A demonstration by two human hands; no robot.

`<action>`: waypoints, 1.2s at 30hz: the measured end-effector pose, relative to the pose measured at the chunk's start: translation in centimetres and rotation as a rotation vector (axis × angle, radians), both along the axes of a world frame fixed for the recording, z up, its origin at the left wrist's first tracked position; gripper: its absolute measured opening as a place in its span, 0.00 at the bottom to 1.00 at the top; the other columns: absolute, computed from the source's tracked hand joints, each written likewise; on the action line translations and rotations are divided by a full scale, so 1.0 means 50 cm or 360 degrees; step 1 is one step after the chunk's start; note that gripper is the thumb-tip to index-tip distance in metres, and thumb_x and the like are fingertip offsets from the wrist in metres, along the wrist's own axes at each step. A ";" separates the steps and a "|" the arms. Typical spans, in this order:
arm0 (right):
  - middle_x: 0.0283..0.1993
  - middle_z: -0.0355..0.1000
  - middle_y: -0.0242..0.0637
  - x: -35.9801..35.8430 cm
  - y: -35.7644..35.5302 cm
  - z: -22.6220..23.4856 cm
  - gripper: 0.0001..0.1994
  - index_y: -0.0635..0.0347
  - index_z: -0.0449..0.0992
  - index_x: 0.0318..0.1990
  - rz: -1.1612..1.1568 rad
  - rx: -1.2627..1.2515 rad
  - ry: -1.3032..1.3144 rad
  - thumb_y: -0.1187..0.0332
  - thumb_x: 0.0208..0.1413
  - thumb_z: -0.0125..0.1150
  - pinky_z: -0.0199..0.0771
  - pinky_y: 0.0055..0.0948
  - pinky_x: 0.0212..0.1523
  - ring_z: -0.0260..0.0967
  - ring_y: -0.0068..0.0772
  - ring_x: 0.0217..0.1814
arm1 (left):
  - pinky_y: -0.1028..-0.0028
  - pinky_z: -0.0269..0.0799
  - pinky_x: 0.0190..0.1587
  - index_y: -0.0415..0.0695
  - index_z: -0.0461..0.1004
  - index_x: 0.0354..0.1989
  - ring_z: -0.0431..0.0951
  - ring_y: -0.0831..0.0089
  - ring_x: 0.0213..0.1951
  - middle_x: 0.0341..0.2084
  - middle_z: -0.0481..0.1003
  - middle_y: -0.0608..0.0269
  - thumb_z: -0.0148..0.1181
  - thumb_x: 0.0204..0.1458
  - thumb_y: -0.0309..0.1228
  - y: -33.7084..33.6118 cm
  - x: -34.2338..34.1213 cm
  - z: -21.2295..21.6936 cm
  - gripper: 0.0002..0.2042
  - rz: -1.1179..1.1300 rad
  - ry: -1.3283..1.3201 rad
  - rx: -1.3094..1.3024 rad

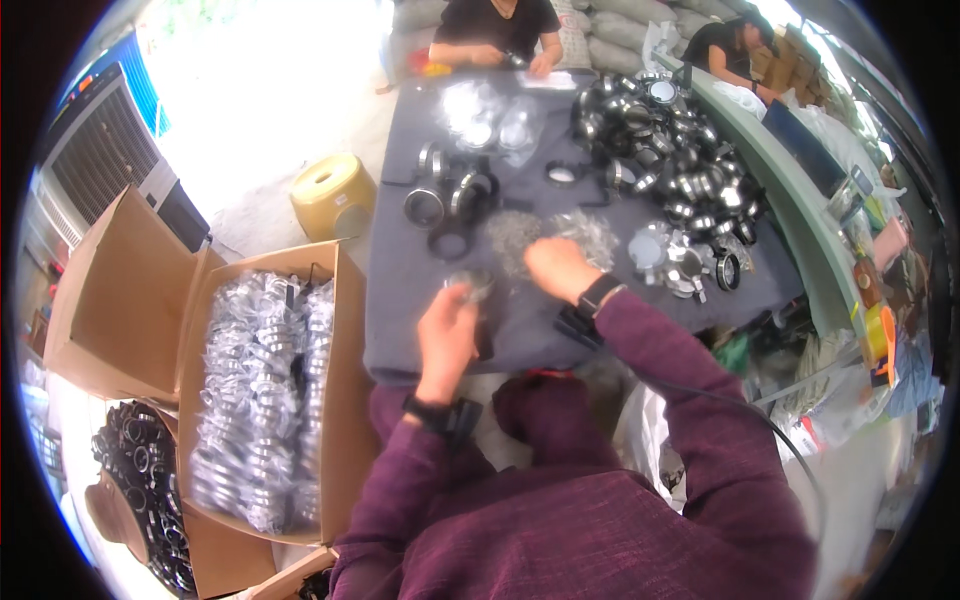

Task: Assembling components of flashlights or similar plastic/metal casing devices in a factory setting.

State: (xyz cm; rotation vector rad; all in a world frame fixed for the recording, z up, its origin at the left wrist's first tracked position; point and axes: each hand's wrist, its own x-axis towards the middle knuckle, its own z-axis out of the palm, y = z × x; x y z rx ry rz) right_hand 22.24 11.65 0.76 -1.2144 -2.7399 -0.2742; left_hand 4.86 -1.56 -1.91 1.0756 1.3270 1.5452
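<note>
My left hand (448,335) is raised over the near edge of the grey-covered table (540,335), its fingers closed on a shiny ring-shaped part (480,286) that is blurred. My right hand (560,268) reaches down at a pile of small, clear, shiny pieces (585,235). Its fingers are bent together, and what they hold, if anything, is hidden. Left of that hand lies another small heap of fine pieces (515,235). Beyond my left hand are several black-and-silver rings (424,207). A group of silver rings and round discs (682,262) lies to the right.
A large heap of black-and-silver rings (650,140) covers the far right. Clear bags (475,118) lie farther back. An open carton (340,400) of wrapped rings stands at left, near a yellow stool (330,190). A person (497,35) works across the table; another (730,50) is farther right.
</note>
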 end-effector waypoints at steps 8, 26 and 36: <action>0.26 0.73 0.51 0.054 0.003 -0.004 0.06 0.68 0.73 0.27 0.0142 -0.0070 0.0363 0.74 0.41 0.57 0.74 0.39 0.34 0.73 0.51 0.32 | 0.83 0.59 0.12 0.38 0.71 0.45 0.62 0.86 0.13 0.20 0.69 0.71 0.50 0.55 0.21 0.003 0.005 0.000 0.09 -0.0016 0.0006 0.0000; 0.27 0.69 0.28 -0.049 -0.148 -0.020 0.06 0.65 0.73 0.39 -0.0038 -0.1602 0.2002 0.78 0.55 0.52 0.67 0.18 0.20 0.65 0.15 0.22 | 0.82 0.60 0.12 0.37 0.71 0.45 0.63 0.85 0.13 0.20 0.69 0.69 0.50 0.56 0.21 0.004 0.005 0.005 0.10 0.0010 0.0038 -0.0031; 0.32 0.71 0.32 -0.061 -0.139 -0.029 0.08 0.63 0.70 0.43 -0.0019 -0.1620 0.2046 0.77 0.54 0.55 0.70 0.19 0.23 0.68 0.18 0.25 | 0.82 0.59 0.11 0.37 0.71 0.45 0.63 0.85 0.12 0.19 0.70 0.69 0.50 0.56 0.21 0.005 0.004 0.005 0.10 0.0030 0.0052 -0.0062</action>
